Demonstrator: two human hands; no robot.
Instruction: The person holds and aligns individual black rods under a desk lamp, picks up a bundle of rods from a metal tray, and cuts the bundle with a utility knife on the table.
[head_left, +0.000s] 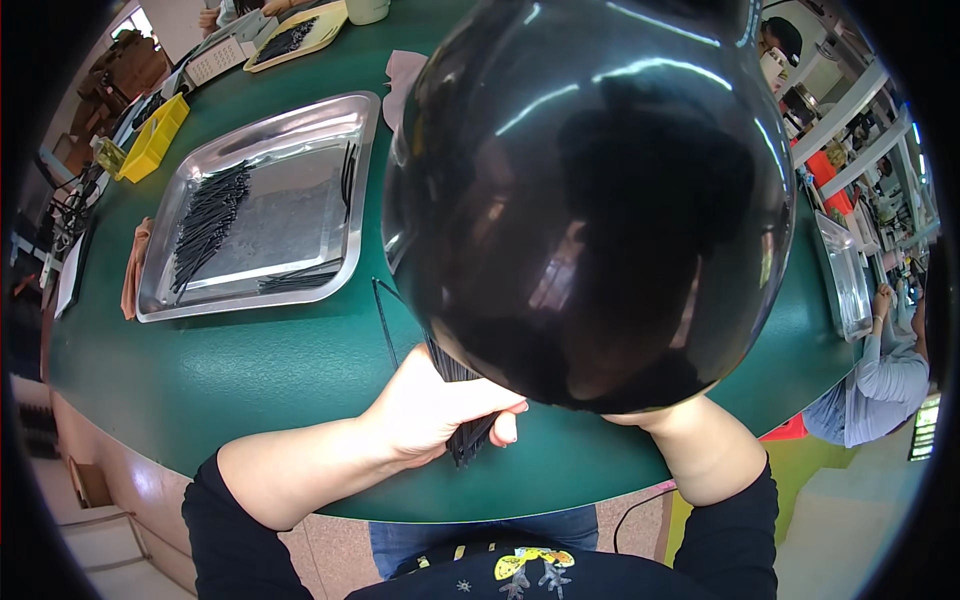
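Near the table's front edge, my left hand (420,405) is closed around a bundle of thin black strands (463,440), like short cables, whose lower ends poke out below my fingers. Their upper part goes out of sight behind a large glossy black dome (600,220), which looks like a lamp shade. A thin black strand (383,315) sticks up above my left hand, bent at its top. Of my right hand (665,417) only the wrist side shows under the dome's lower rim; its fingers are hidden, and I cannot tell what they hold.
Left on the green table (280,375) lies a metal tray (372,130) with piles of black strands. Beyond it are a yellow bin (155,138) and a cream tray (335,18) of dark pieces. Another person (885,385) sits at right, near a second metal tray (843,275).
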